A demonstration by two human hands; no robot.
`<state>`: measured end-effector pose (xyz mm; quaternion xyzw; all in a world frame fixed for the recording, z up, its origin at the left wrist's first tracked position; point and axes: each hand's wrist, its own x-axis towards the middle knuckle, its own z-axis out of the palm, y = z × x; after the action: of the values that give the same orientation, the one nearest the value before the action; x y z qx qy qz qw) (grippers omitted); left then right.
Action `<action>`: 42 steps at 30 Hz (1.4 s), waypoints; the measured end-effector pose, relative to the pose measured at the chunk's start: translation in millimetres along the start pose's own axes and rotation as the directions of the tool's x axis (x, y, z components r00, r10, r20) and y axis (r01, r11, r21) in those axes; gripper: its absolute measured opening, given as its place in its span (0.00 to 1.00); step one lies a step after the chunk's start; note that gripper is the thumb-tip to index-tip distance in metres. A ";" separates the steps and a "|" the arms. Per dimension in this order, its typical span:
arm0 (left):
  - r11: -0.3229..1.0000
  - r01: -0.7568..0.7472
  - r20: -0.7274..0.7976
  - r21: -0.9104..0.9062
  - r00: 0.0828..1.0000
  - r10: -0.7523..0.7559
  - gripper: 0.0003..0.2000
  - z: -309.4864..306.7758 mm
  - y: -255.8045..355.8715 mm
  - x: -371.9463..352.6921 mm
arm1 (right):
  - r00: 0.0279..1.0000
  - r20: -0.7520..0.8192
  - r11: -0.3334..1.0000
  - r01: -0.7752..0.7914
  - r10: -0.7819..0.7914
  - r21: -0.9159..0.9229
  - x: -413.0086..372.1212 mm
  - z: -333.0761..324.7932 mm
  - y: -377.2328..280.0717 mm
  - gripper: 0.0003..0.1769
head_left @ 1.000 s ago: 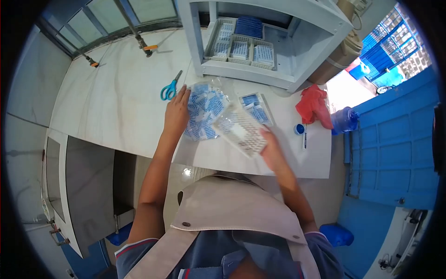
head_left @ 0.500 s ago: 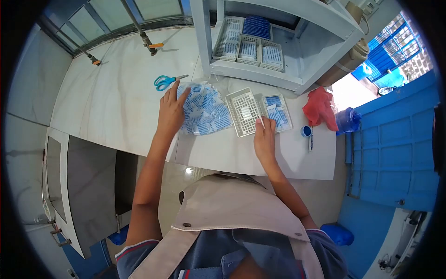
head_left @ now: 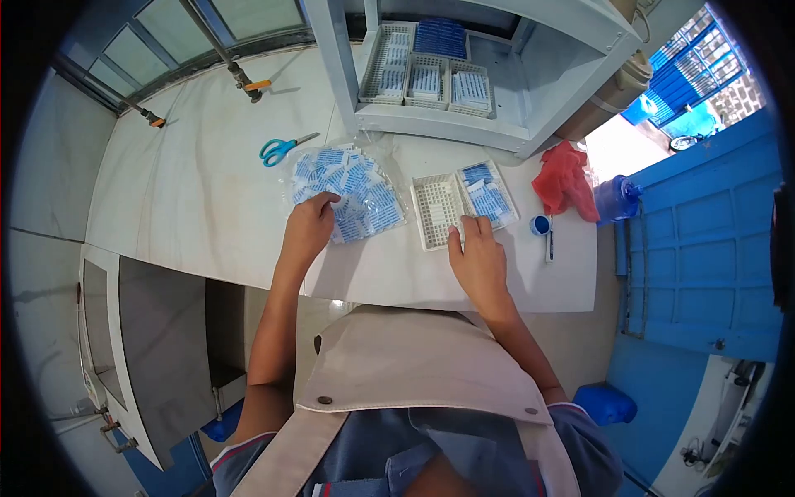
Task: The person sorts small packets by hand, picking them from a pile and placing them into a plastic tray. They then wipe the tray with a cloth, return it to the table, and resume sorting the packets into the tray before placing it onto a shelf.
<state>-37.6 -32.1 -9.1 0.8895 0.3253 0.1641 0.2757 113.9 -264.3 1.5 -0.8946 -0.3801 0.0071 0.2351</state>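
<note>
My left hand (head_left: 312,224) rests over the near left part of a clear plastic bag (head_left: 368,211) full of small blue-and-white packets. Its fingers are curled together, and what is between them is hidden. My right hand (head_left: 483,263) pinches the near right rim of a white mesh basket (head_left: 437,203), which has a few pale pieces at its bottom. Right beside that basket stands a second white basket (head_left: 508,190) holding blue and white packets. Teal-handled scissors (head_left: 277,151) lie beyond the bag, to the left.
A grey shelf (head_left: 439,126) at the back holds several packet-filled baskets (head_left: 425,81). At the right are a red plastic bag (head_left: 566,182), a small blue-topped container (head_left: 540,224), a pen-like item (head_left: 550,246) and a blue bottle (head_left: 617,200). Orange-handled valves (head_left: 257,85) stand at the back left.
My left hand has moved down from near the scissors and its fingers have curled over the bag. The mesh basket now sits closer against the second basket. The view has shifted slightly.
</note>
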 end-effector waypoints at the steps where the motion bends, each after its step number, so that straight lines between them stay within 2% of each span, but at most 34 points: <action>1: 0.999 0.026 0.073 -0.044 0.997 -0.022 0.12 0.3 -1.6 3.8 | 0.999 -0.021 0.999 0.035 -0.034 0.030 3.0 -0.6 -0.3 0.15; 2: 0.995 0.057 0.145 -0.084 0.988 -0.045 0.13 -0.3 -3.4 6.6 | 0.997 -0.040 0.996 0.072 -0.069 0.062 6.0 -0.8 -1.7 0.13; 3: 0.995 0.063 0.143 -0.081 0.988 -0.051 0.13 -1.6 -0.6 9.4 | 0.997 -0.036 0.995 0.076 -0.073 0.065 10.3 -1.0 -4.8 0.13; 5: 0.954 0.246 0.277 -0.172 0.941 -0.192 0.14 -2.9 6.8 16.6 | 0.977 -0.132 0.965 0.190 -0.167 0.182 23.3 0.7 -14.5 0.09; 6: 0.953 0.250 0.273 -0.169 0.941 -0.198 0.14 -5.7 12.6 18.2 | 0.976 -0.130 0.963 0.195 -0.172 0.187 28.7 4.0 -18.8 0.09; 8: 0.914 0.388 0.356 -0.119 0.876 -0.326 0.16 -11.9 22.8 22.5 | 0.976 0.109 0.897 0.126 -0.188 0.424 42.6 12.5 -27.5 0.10; 9: 0.912 0.392 0.351 -0.119 0.876 -0.331 0.16 -8.6 16.4 24.5 | 0.975 0.111 0.896 0.131 -0.195 0.425 51.0 18.9 -33.3 0.10; 11: 0.988 0.093 0.067 0.121 0.993 -0.102 0.19 6.3 -4.5 28.2 | 0.851 -0.078 0.730 0.490 -0.520 0.477 69.3 37.0 -45.9 0.12; 12: 0.987 0.099 0.062 0.123 0.992 -0.108 0.19 10.1 -8.8 29.6 | 0.848 -0.077 0.726 0.493 -0.525 0.480 78.5 48.0 -52.2 0.12; 14: 0.964 -0.182 0.063 0.192 0.983 0.173 0.22 15.1 -11.5 34.3 | 0.724 -0.013 0.659 0.634 -0.689 0.404 95.5 66.2 -62.0 0.20; 15: 0.964 -0.179 0.058 0.197 0.984 0.171 0.22 16.6 -11.8 36.8 | 0.720 -0.017 0.653 0.639 -0.693 0.406 99.7 68.2 -63.2 0.20; 17: 0.944 -0.278 0.079 0.179 0.960 0.268 0.23 18.6 -12.6 41.8 | 0.685 0.214 0.717 0.670 -0.696 0.192 106.5 70.0 -63.5 0.19; 21: 0.924 -0.285 0.145 0.255 0.956 0.255 0.25 22.0 -7.6 46.2 | 0.663 0.243 0.706 0.677 -0.708 0.210 108.3 57.4 -58.9 0.15; 23: 0.891 -0.321 0.139 0.320 0.947 0.291 0.23 25.5 -6.0 49.2 | 0.668 0.252 0.701 0.709 -0.700 0.069 109.1 54.9 -58.9 0.10; 24: 0.890 -0.325 0.139 0.320 0.945 0.296 0.23 25.6 -5.7 52.1 | 0.671 0.249 0.703 0.708 -0.699 0.066 109.2 56.9 -58.3 0.10; 26: 0.920 -0.284 0.247 0.272 0.944 0.218 0.20 25.5 -5.2 59.0 | 0.666 0.076 0.670 0.731 -0.742 0.132 109.7 62.2 -55.1 0.08; 27: 0.919 -0.287 0.246 0.271 0.943 0.222 0.20 27.4 -7.3 62.2 | 0.667 0.075 0.671 0.730 -0.741 0.129 111.2 63.8 -52.8 0.08; 29: 0.967 -0.194 0.219 0.163 0.963 0.157 0.15 31.9 -12.5 66.5 | 0.672 0.020 0.663 0.724 -0.740 0.191 112.7 68.2 -48.7 0.09; 32: 0.966 -0.231 0.179 0.114 0.961 0.209 0.13 34.0 -17.6 71.6 | 0.724 0.106 0.728 0.656 -0.682 0.198 112.9 61.9 -51.0 0.09; 36: 0.982 -0.185 0.127 0.029 0.976 0.180 0.12 16.9 -7.4 68.9 | 0.744 0.108 0.749 0.637 -0.659 0.181 113.5 63.5 -52.8 0.11; 38: 0.999 -0.015 0.044 -0.040 0.999 0.017 0.11 4.5 -9.4 63.4 | 0.822 0.043 0.789 0.528 -0.567 0.315 114.4 66.7 -52.6 0.13; 39: 0.999 -0.014 0.044 -0.040 0.999 0.016 0.11 -0.3 -9.7 59.3 | 0.822 0.044 0.788 0.528 -0.568 0.316 116.2 67.8 -52.7 0.13; 41: 0.956 0.160 0.131 -0.244 0.983 -0.130 0.09 -8.3 -8.9 49.4 | 0.859 0.146 0.789 0.367 -0.491 0.493 121.9 70.5 -53.8 0.15; 42: 0.956 0.161 0.132 -0.243 0.982 -0.132 0.09 -8.7 -10.9 45.8 | 0.859 0.147 0.789 0.366 -0.491 0.494 122.8 72.4 -56.4 0.15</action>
<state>-13.5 8.8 -3.5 0.8284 0.3505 0.1320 0.4165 149.2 -116.5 -18.5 -0.6951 -0.5906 0.1615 0.3768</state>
